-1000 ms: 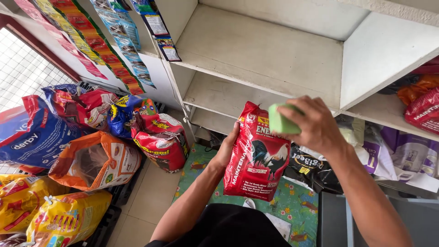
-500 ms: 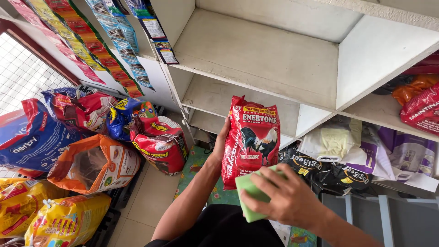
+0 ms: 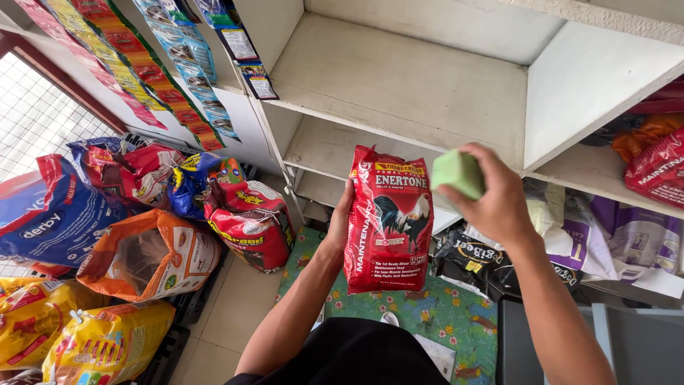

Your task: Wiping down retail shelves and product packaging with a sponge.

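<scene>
My left hand grips the left edge of a red feed bag printed with a rooster, holding it upright in front of the white shelf unit. My right hand is raised at the bag's upper right corner and holds a light green sponge, which touches or nearly touches the bag's top right. The bag hangs in the air above a flowered green mat.
Several large feed sacks lie at the left: a blue one, an orange one, a red one and yellow ones. Strips of sachets hang from the wall. More packets fill the right shelves.
My right hand with the sponge dropped down in front of me, then rose again to the bag's upper right corner. The bag stayed upright in my left hand.
</scene>
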